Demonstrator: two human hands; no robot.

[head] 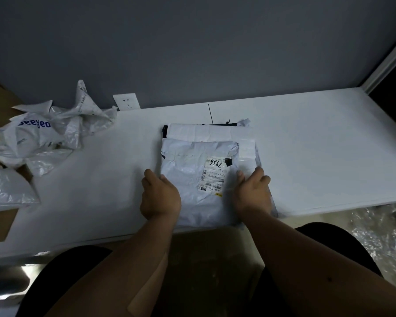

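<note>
white parcel (192, 202) held between left hand (160, 197) and right hand (253, 194).

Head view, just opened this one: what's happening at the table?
A seated person holds a labelled white mailer parcel by its two side edges, the left hand on its left, the right hand on its right. It lies near the front edge of the white table, on top of another flattened mailer bag. A heap of crumpled plastic bags sits at the table's far left.
</note>
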